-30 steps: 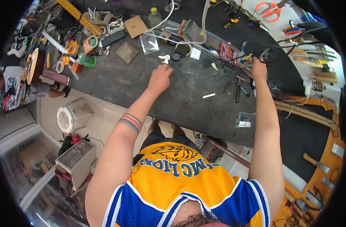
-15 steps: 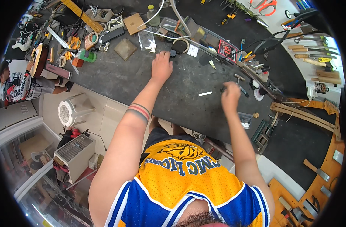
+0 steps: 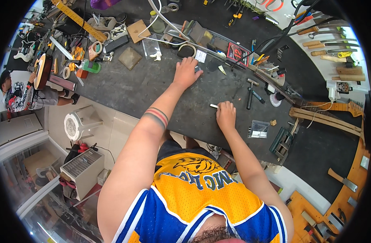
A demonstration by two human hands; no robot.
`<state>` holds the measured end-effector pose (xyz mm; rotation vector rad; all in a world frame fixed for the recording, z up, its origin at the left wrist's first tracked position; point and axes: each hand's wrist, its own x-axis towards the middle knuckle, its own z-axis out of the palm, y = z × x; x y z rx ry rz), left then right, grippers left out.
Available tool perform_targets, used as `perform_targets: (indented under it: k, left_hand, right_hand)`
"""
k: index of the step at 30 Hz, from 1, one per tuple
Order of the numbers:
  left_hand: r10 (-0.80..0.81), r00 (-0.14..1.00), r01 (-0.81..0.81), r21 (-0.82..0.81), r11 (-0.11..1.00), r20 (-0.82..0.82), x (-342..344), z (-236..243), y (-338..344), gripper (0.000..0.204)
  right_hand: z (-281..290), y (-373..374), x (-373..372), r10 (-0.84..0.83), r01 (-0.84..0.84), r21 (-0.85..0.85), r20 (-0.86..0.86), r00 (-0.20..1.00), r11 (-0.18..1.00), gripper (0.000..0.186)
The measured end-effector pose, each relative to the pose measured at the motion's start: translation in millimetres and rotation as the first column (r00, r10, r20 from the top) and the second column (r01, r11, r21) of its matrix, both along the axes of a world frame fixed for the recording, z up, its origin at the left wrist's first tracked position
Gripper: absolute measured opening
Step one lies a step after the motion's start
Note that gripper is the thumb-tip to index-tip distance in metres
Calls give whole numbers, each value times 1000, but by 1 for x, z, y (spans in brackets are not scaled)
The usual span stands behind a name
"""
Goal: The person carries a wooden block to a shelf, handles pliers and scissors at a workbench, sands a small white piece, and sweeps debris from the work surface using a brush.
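My left hand (image 3: 187, 73) is on the dark bench top (image 3: 161, 87), its fingers curled around a small dark round container (image 3: 198, 69), which is mostly hidden by the hand. Nearer to me and to the right, my right hand (image 3: 226, 115) rests low on the bench with bent fingers over a thin white strip (image 3: 213, 106). Only the strip's left end shows past the fingertips. To the right of that hand lie a small hammer (image 3: 250, 94) with a dark handle and a dark slim tool (image 3: 258, 96) beside it.
A clear plastic packet (image 3: 258, 128) and a small wooden cube (image 3: 273, 122) lie at right. Along the back are a tape roll (image 3: 187, 50), a white card (image 3: 200, 56) and a tool tray (image 3: 209, 40). A green bottle (image 3: 90, 66) stands left. Another person (image 3: 29, 91) holds a guitar at far left.
My right hand has moved left and nearer, from beside the hammer to the white strip. My left hand has shifted right and nearer, closing over the dark container that stood beside it.
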<state>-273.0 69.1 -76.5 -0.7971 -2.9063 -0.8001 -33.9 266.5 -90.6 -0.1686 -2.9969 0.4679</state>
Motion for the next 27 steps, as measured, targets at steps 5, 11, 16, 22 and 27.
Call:
perform_targets:
  k: [5, 11, 16, 22, 27]
  left_hand:
    - [368, 904, -369, 38, 929, -218, -37, -8, 1, 50]
    - [323, 946, -325, -140, 935, -39, -55, -3, -1, 49]
    - [405, 914, -396, 257, 882, 16, -34, -11, -27, 47]
    - [242, 730, -675, 620, 400, 639, 40, -18, -73, 41]
    - [-38, 584, -802, 583, 129, 811, 109, -19, -107, 38]
  right_hand:
    - [6, 7, 22, -46, 47, -44, 28, 999, 998, 13]
    - [-8, 20, 40, -120, 121, -170, 15, 993, 978, 12]
    - [-15, 22, 28, -237, 242, -272, 53, 970, 931, 12]
    - [-15, 29, -11, -259, 247, -317, 4, 966, 916, 13]
    - [26, 8, -156, -6, -56, -260, -233, 972, 964, 17]
